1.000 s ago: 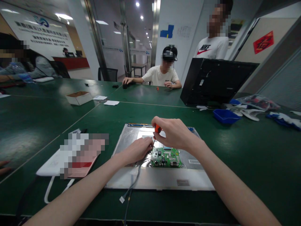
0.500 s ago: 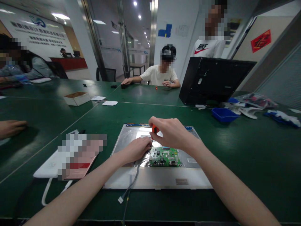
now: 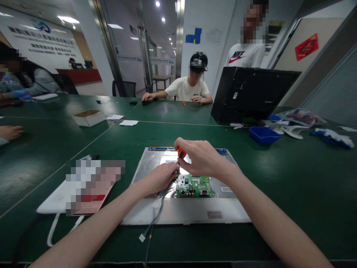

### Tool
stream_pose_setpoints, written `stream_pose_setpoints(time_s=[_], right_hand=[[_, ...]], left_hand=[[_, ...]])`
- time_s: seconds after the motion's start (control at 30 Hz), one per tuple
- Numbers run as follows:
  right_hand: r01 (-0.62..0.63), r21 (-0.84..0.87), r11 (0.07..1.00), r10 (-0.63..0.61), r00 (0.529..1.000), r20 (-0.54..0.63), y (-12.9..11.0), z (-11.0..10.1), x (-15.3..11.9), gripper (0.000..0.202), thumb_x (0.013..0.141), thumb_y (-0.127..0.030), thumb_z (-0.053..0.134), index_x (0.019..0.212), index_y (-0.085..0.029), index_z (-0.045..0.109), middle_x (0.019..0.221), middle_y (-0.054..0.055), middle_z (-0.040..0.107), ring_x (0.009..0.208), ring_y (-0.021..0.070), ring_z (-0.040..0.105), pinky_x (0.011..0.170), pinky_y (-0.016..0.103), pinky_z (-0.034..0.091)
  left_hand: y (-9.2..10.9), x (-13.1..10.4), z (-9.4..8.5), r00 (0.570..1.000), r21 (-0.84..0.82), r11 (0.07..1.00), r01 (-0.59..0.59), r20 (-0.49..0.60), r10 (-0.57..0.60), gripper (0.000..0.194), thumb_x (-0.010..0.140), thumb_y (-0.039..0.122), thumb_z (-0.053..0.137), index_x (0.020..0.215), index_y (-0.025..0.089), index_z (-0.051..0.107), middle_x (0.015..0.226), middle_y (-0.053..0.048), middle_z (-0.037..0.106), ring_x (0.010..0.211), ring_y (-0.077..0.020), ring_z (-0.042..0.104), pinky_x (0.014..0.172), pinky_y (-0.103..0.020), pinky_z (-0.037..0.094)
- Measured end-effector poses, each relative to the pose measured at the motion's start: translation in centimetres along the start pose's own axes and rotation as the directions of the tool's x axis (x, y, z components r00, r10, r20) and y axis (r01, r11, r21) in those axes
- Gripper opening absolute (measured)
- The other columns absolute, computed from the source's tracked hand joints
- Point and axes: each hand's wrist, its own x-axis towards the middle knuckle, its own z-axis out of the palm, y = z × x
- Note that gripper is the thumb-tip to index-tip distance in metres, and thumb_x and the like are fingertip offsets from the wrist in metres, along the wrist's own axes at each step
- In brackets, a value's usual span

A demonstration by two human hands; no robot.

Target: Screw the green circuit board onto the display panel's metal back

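My right hand (image 3: 199, 158) is closed around the orange-and-black handle of a screwdriver (image 3: 182, 153), held upright with its tip pointing down. The tip meets the upper left corner of a green circuit board (image 3: 193, 186). Right beside that corner, the fingers of my left hand (image 3: 161, 176) are pinched together close to the screwdriver's shaft; what they hold, if anything, is hidden. The board lies on the silvery metal back of a flat display panel (image 3: 231, 208). A grey cable (image 3: 161, 208) runs from under my left hand over the panel's front edge, ending in a white plug.
Left of the panel lie a white device (image 3: 52, 199) and a pinkish booklet (image 3: 110, 182). An open box (image 3: 88, 119) stands farther back. A black monitor casing (image 3: 251, 95) and a blue tray (image 3: 264, 135) are at the back right. A person (image 3: 188, 87) sits opposite; another person's hand (image 3: 12, 132) rests at left.
The view has shifted slightly. My hands keep nearly the same pose at the board's corner, with the screwdriver handle slightly turned. The other person's hand at left has drawn back.
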Motion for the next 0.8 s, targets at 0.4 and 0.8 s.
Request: stream_pose_setpoints(time_s=[0.4, 0.8], right_hand=[[-0.034, -0.029, 0.999, 0.034, 0.999, -0.008, 0.0, 0.2, 0.1, 0.018, 0.085, -0.022, 0.053, 0.103, -0.021, 0.048, 0.087, 0.001, 0.069, 0.067, 0.0137, 0.056, 0.054, 0.026, 0.022], [-0.073, 0.027, 0.997, 0.073, 0.997, -0.006, 0.2, 0.5, 0.3, 0.017, 0.086, -0.023, 0.054, 0.102, -0.022, 0.048, 0.089, 0.001, 0.069, 0.070, 0.0142, 0.057, 0.056, 0.026, 0.023]], left_hand=[[0.1, 0.0, 0.1, 1.000, 0.040, 0.999, 0.025, -0.001, -0.025, 0.012, 0.098, 0.023, 0.045, 0.102, 0.018, 0.055, 0.103, -0.009, 0.067, 0.094, -0.0253, 0.063, 0.082, -0.038, 0.048], [0.8, 0.0, -0.5, 1.000, 0.036, 0.999, 0.024, 0.008, -0.024, 0.009, 0.096, 0.021, 0.046, 0.096, 0.019, 0.055, 0.095, -0.007, 0.066, 0.086, -0.0238, 0.062, 0.074, -0.034, 0.046]])
